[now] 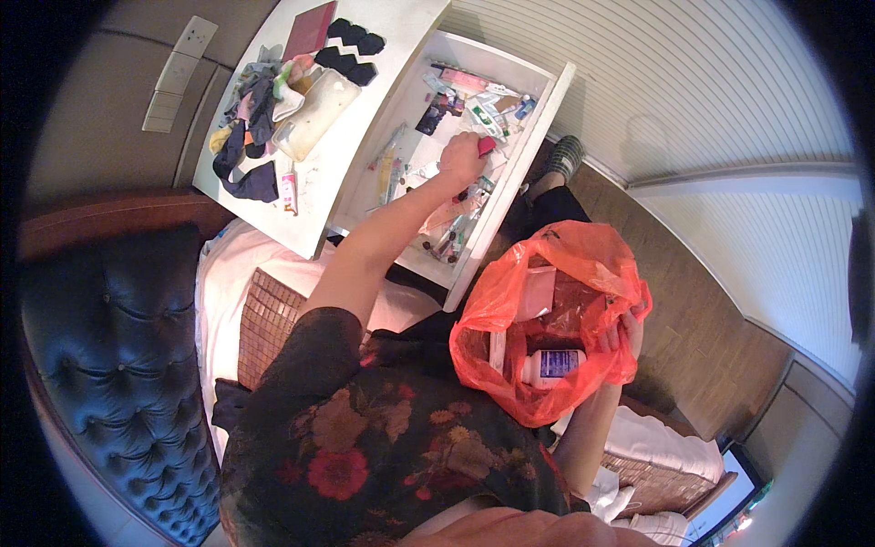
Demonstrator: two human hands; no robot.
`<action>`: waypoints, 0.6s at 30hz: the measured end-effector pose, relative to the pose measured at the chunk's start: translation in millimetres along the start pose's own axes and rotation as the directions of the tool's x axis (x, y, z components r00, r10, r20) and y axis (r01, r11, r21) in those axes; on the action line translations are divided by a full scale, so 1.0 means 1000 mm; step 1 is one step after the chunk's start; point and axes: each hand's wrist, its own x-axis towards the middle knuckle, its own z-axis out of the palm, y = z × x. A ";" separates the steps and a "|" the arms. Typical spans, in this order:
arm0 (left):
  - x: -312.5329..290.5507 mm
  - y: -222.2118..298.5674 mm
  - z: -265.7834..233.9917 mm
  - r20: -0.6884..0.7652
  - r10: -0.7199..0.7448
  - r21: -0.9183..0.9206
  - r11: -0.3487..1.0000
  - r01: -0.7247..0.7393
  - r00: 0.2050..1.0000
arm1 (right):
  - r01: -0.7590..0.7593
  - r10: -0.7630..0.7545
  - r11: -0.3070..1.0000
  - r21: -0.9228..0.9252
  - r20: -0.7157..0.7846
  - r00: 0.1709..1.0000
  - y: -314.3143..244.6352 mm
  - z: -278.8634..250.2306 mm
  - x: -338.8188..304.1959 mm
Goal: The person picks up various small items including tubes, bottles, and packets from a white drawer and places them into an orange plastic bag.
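Observation:
My left hand [462, 157] is down in the open white drawer [558, 89], closed with a small pinkish-red object [486, 146] at its fingertips; its kind is hard to make out. Around it lie tubes, small packets and loose bits, among them a green-and-white tube [483, 118] and a long pink package [463, 79]. At the right, my right hand [625, 335] grips the rim of a red plastic bag [583, 244], partly seen through the film. Inside the gaping bag are a white bottle with a blue label [558, 364] and a pink box [536, 294].
The white cabinet top [239, 211] bears a pile of socks and cloth [257, 105], a clear plastic tray [321, 114], black folded items [346, 66], a dark red box [310, 29] and a pink-and-white tube [289, 191]. A bed with a tufted headboard [114, 337] is at left.

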 end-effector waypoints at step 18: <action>0.028 -0.009 -0.066 0.187 0.325 0.068 0.937 -0.342 0.927 | -0.053 0.052 0.997 0.064 0.020 0.998 -0.001 -0.011 0.002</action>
